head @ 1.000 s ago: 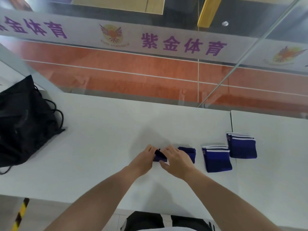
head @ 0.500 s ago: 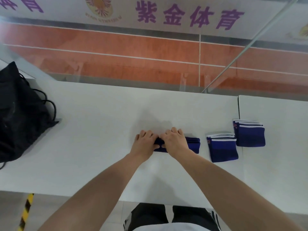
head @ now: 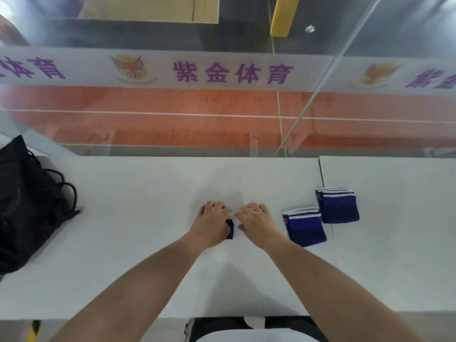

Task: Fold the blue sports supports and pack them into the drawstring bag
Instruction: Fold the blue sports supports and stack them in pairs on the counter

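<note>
My left hand (head: 211, 224) lies palm down on a folded blue sports support (head: 230, 229); only a small dark blue edge shows beside my thumb. My right hand (head: 256, 224) rests flat on the white table (head: 138, 218) just right of it, a thin strip of table between them, nothing visible under it. Two stacks of folded blue supports with white trim lie to the right: a nearer stack (head: 306, 229) and a farther stack (head: 339, 208). The black drawstring bag (head: 27, 206) slumps at the table's left end, far from both hands.
A glass wall (head: 222, 114) runs along the table's far edge. A seam (head: 321, 171) splits the tabletop into two at the right. The bag's cords (head: 67, 191) trail towards the middle. My lap shows below the near edge.
My hands have drawn slightly apart. The blue support that stuck out to the right of my right hand now shows only as a small piece by my left hand. The view has tilted upward.
</note>
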Demonstrator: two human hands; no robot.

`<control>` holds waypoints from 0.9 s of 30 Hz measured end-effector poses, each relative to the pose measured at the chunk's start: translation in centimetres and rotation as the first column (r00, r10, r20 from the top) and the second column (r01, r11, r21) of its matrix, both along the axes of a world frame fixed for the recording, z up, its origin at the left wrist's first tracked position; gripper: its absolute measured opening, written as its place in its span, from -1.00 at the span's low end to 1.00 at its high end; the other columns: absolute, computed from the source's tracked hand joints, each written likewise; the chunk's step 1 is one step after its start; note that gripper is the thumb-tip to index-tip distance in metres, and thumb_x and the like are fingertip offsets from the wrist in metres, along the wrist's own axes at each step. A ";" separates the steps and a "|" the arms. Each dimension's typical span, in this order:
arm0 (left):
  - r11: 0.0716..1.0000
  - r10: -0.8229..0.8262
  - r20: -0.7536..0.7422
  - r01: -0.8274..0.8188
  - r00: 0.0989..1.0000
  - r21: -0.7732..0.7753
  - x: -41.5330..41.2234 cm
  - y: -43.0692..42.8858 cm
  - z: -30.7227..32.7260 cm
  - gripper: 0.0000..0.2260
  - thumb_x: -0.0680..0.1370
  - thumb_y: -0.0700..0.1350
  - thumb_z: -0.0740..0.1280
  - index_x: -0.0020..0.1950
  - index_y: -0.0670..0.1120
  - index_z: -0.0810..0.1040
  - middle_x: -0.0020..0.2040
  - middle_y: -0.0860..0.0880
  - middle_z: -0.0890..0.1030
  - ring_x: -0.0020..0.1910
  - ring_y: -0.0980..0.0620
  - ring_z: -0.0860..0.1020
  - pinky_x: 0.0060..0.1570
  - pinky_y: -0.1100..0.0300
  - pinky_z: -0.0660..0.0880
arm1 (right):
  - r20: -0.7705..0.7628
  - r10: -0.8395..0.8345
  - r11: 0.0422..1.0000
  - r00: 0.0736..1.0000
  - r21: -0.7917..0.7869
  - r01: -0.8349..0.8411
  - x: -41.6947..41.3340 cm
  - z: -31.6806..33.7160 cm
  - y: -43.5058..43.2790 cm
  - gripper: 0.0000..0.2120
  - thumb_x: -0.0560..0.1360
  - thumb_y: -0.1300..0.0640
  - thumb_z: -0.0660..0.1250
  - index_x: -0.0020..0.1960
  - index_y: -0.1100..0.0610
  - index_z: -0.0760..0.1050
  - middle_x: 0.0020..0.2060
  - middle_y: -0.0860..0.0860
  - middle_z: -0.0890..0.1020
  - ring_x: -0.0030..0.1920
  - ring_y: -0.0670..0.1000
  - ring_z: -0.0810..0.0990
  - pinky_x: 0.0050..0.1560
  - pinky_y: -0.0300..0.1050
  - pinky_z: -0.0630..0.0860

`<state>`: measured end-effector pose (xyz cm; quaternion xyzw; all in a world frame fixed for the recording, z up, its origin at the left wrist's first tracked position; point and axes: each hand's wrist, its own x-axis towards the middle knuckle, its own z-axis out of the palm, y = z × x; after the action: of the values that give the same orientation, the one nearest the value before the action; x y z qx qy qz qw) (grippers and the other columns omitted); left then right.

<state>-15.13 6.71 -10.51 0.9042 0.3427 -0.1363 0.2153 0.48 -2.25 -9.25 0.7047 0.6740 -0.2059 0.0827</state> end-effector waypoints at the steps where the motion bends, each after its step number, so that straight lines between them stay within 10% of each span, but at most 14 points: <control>1: 1.000 -0.014 0.013 0.014 1.000 0.022 1.1 -0.1 0.8 -0.58 0.55 -0.08 0.20 0.43 0.01 0.37 0.39 -0.01 0.39 0.35 -0.11 0.29 0.40 0.04 0.23 | 0.007 -0.020 1.000 1.000 0.011 0.020 1.6 0.7 -1.0 -0.74 0.63 0.03 0.20 0.26 0.07 0.49 0.23 0.02 0.55 0.31 0.14 0.41 0.32 0.04 0.29; 9: 0.960 -0.234 0.010 0.230 0.972 0.162 12.1 -4.5 3.3 -0.83 0.57 -0.16 0.26 0.12 0.01 0.55 -0.06 0.00 0.65 -0.02 -0.05 0.57 0.11 0.10 0.40 | 0.127 -0.095 0.992 0.987 -0.070 0.104 14.2 2.8 -8.9 -0.75 0.67 0.00 0.15 0.19 0.09 0.52 0.15 0.04 0.62 0.21 0.12 0.54 0.24 0.00 0.37; 17: 1.000 -0.002 -0.004 0.002 1.000 0.001 22.7 -12.3 0.6 -0.63 0.57 -0.18 0.22 0.39 -0.06 0.38 0.33 -0.04 0.42 0.31 -0.08 0.38 0.32 0.01 0.37 | -0.003 -0.222 0.967 0.975 -0.126 0.219 24.6 1.8 -17.1 -0.75 0.66 0.06 0.12 0.12 0.11 0.54 0.06 0.05 0.65 0.05 0.14 0.63 0.04 0.02 0.49; 27: 0.970 0.241 -0.242 -0.230 0.940 0.075 24.7 -15.8 -2.0 -0.51 0.57 0.10 0.33 0.43 -0.06 0.31 0.35 -0.11 0.42 0.31 -0.17 0.39 0.34 -0.04 0.30 | -0.127 -0.242 0.942 0.962 -0.269 0.202 26.7 -0.8 -19.3 -0.76 0.64 0.17 0.12 0.23 0.16 0.48 0.13 0.12 0.60 0.09 0.19 0.61 0.05 0.04 0.56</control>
<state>9.52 -9.06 -12.54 0.8369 0.4758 -0.2144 0.1648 27.21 -21.60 -10.01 0.7413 0.5624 -0.3538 0.0946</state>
